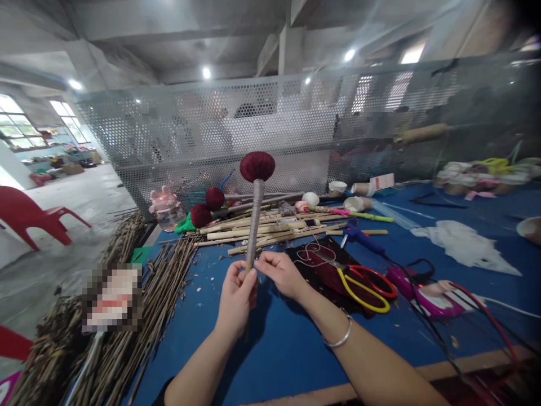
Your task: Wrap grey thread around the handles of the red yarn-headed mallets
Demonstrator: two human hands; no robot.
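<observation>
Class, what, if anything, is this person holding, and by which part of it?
The left grip holds a grey-wrapped stem topped by a dark-red fabric-like ball, low on the stem; whether the right grip does too is unclear.

one head view, looking forward and down
from the person's head it faces across the blue table (279,355) to the perforated screen (203,129), wide enough to catch ceiling (190,25) and floor (88,194); left hand (235,294) and right hand (284,274) sit close before it.
</observation>
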